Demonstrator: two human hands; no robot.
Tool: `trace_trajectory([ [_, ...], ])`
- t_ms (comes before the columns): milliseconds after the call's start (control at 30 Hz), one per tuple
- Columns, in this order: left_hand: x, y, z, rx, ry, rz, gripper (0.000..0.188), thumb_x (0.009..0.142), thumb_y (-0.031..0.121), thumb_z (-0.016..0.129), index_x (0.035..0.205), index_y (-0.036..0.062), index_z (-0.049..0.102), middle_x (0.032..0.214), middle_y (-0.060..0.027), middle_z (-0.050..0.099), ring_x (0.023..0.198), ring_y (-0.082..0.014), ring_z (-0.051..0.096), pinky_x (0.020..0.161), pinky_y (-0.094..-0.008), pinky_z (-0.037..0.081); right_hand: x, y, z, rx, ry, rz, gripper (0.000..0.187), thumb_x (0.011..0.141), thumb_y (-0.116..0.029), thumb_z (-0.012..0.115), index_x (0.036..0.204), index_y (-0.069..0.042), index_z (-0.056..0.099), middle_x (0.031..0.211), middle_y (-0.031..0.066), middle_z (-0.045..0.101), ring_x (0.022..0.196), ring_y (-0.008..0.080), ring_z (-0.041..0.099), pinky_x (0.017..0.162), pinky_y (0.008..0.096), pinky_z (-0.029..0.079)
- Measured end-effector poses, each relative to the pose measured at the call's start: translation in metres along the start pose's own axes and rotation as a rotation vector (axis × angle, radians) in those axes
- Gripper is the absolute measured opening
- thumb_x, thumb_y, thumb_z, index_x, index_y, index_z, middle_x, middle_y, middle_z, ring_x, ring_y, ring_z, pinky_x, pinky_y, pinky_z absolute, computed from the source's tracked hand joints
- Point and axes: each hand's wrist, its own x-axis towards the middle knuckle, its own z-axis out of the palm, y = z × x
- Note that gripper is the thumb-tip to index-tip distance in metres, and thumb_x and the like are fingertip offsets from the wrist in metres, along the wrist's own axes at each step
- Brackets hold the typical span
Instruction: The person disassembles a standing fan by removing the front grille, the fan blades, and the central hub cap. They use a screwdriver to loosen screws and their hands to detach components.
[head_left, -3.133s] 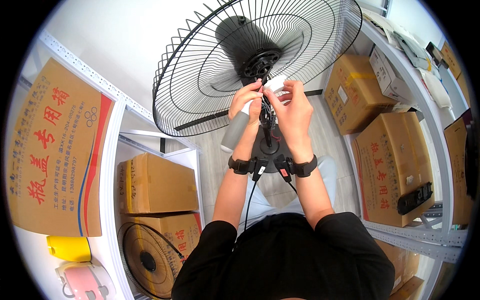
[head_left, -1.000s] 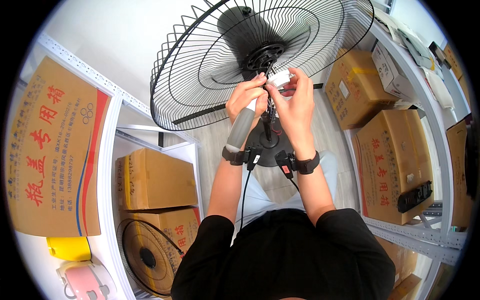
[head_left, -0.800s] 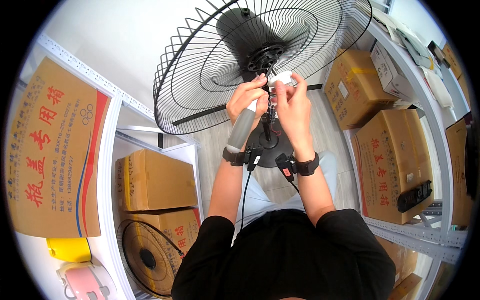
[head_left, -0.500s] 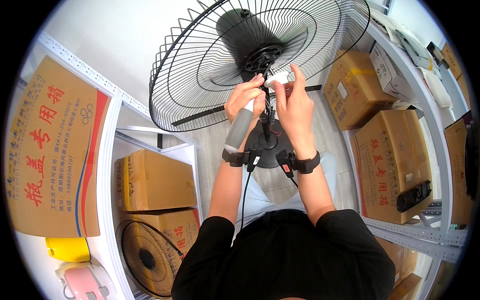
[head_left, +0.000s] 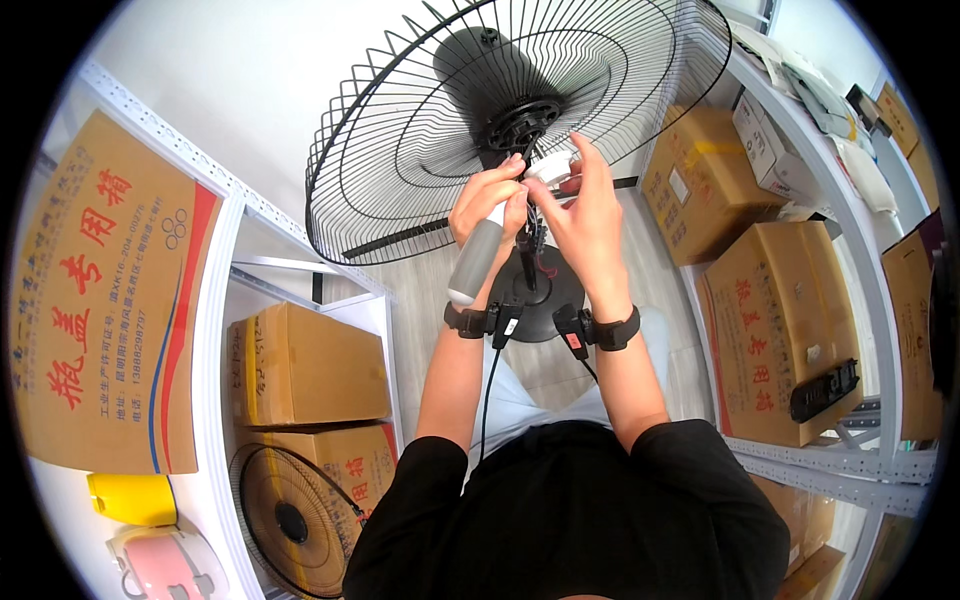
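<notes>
In front of a black stand fan (head_left: 530, 112), my left hand (head_left: 488, 200) is closed around a tool with a grey and white handle (head_left: 478, 262). The handle points down toward my left wrist. My right hand (head_left: 585, 215) has its thumb and fingers at a white round piece (head_left: 550, 168) just beyond the left fingertips. Whether that piece is joined to the handled tool is hidden by my fingers. The fan's black pole and round base (head_left: 538, 320) stand below my hands, and its wire grille (head_left: 385, 150) spreads behind them.
Shelves with cardboard boxes (head_left: 315, 362) line my left, where a loose round wire grille (head_left: 290, 522) leans. More boxes (head_left: 775, 330) stand on the right shelving, with a black plastic part (head_left: 825, 390) on one. A yellow item (head_left: 132, 498) and a pink-and-white item (head_left: 165, 565) lie lower left.
The white round piece has tilted and shifted slightly down between my hands. My right hand's fingers have moved a little to the left and bent more around it. My left hand stays nearly still.
</notes>
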Motion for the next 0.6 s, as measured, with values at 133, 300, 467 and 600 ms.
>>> trace_trajectory([
  [133, 0.0025, 0.0040, 0.0034, -0.004, -0.003, -0.005, 0.017, 0.091, 0.014, 0.068, 0.089, -0.0022, 0.068, 0.105, -0.0206, 0.071, 0.099, -0.0304, 0.071, 0.087, -0.0368, 0.056, -0.0021, 0.0053, 0.0070, 0.057, -0.011, 0.055, 0.067, 0.086, -0.027, 0.078, 0.139, -0.001, 0.048, 0.108, 0.0156, 0.064, 0.068, 0.0225, 0.064, 0.064, 0.0366, 0.054],
  [300, -0.0005, -0.0006, 0.0032, -0.009, -0.014, 0.013, 0.015, 0.091, 0.013, 0.068, 0.089, -0.0019, 0.068, 0.106, -0.0205, 0.071, 0.101, -0.0301, 0.071, 0.087, -0.0372, 0.056, -0.0005, 0.0053, 0.0050, 0.289, -0.124, 0.370, 0.069, 0.086, -0.028, 0.078, 0.141, -0.001, 0.045, 0.104, 0.0134, 0.064, 0.069, 0.0188, 0.065, 0.063, 0.0341, 0.053],
  [467, 0.0001, 0.0004, 0.0024, -0.008, 0.005, 0.002, 0.008, 0.084, 0.005, 0.071, 0.090, -0.0008, 0.071, 0.104, -0.0165, 0.072, 0.102, -0.0290, 0.072, 0.091, -0.0374, 0.058, -0.0026, 0.0052, 0.0041, -0.039, 0.021, 0.012, 0.067, 0.089, -0.032, 0.074, 0.141, -0.001, 0.045, 0.091, 0.0093, 0.064, 0.075, 0.0207, 0.065, 0.067, 0.0351, 0.053],
  [600, 0.0011, 0.0020, 0.0023, -0.010, -0.003, -0.009, 0.014, 0.090, 0.012, 0.068, 0.089, -0.0017, 0.068, 0.106, -0.0207, 0.071, 0.101, -0.0298, 0.071, 0.087, -0.0373, 0.056, 0.0005, 0.0115, 0.0056, 0.275, -0.146, 0.402, 0.063, 0.090, -0.030, 0.074, 0.140, -0.002, 0.047, 0.098, 0.0116, 0.064, 0.075, 0.0232, 0.065, 0.068, 0.0359, 0.053],
])
